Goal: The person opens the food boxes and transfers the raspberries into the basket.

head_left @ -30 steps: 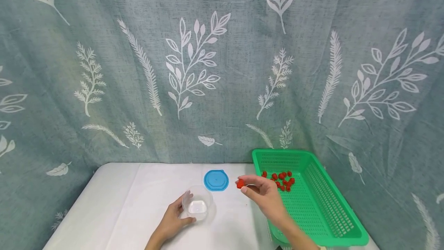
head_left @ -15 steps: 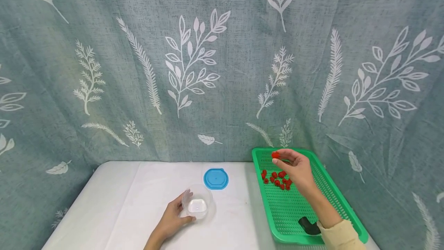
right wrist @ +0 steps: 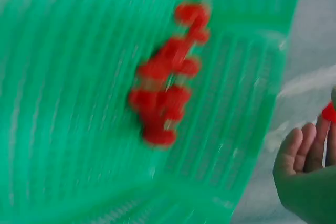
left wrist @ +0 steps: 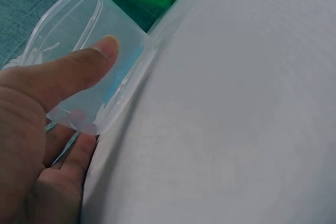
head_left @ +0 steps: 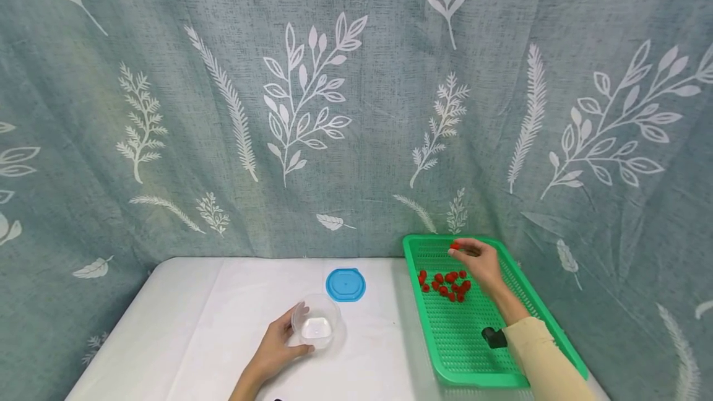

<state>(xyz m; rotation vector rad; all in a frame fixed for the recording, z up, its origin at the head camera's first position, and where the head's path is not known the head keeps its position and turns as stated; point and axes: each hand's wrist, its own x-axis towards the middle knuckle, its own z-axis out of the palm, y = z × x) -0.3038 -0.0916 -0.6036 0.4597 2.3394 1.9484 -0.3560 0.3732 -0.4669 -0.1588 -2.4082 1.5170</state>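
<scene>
My left hand steadies a clear plastic tub on the white table, thumb on the near side and fingers round the far side. Seen from the left wrist, the thumb presses along the outside of the tub's wall. Over the far end of a green plastic basket, my right hand pinches a small red berry between thumb and fingertips. In the right wrist view the pinched berry shows at the right edge, beyond the basket rim. Several more red berries lie in the basket.
A blue lid lies flat behind the tub. The basket stands on the table's right side, its slatted walls rising around the berries. A leaf-patterned green curtain hangs behind the table. A black wrist camera sits at the right sleeve.
My right hand has swung right from beside the blue lid to over the basket's far end, still pinching a berry. The left hand and tub have stayed in place.
</scene>
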